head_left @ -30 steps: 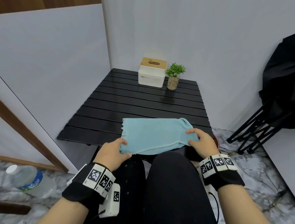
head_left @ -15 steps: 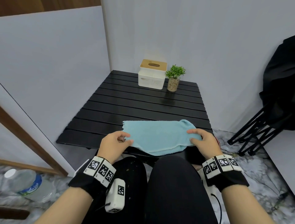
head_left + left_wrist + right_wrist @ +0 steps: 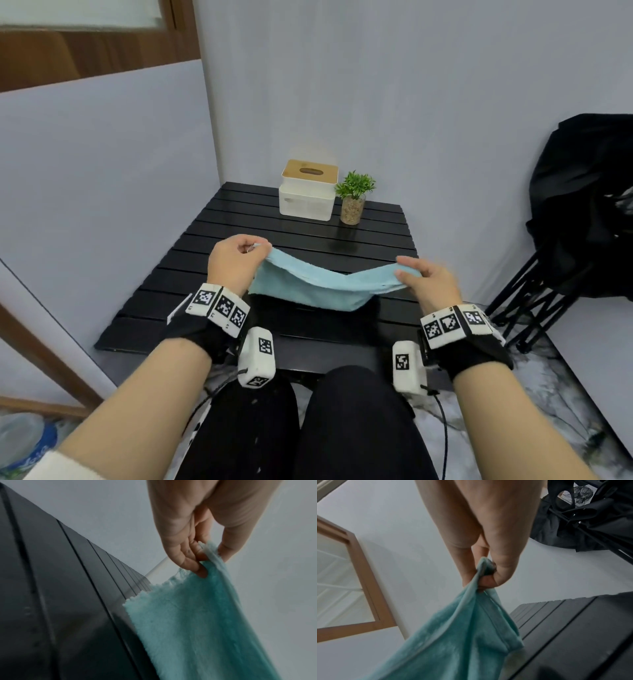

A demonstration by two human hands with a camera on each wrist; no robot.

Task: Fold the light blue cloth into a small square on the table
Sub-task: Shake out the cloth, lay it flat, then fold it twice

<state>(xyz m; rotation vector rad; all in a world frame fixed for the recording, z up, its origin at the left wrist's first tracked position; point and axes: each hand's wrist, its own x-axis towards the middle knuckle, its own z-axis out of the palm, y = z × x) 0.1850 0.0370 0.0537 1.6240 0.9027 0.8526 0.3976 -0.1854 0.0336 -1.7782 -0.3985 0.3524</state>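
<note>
The light blue cloth (image 3: 318, 286) hangs folded between my two hands above the black slatted table (image 3: 301, 236), sagging in the middle. My left hand (image 3: 236, 260) pinches its left corner; the left wrist view shows fingers and thumb (image 3: 202, 561) closed on the frayed edge of the cloth (image 3: 197, 622). My right hand (image 3: 428, 282) pinches the right corner; in the right wrist view the thumb and fingers (image 3: 481, 577) clamp a bunched end of the cloth (image 3: 462, 635). The cloth's lower fold hangs just over the table's near slats.
A white tissue box with a wooden lid (image 3: 308, 188) and a small potted plant (image 3: 354, 197) stand at the table's far edge. White walls close in left and behind. A black folded chair (image 3: 565, 240) stands right. A water bottle (image 3: 24, 442) lies on the floor left.
Both hands have lifted the cloth off the table's near edge and carried it forward and up; it now hangs in the air instead of lying flat.
</note>
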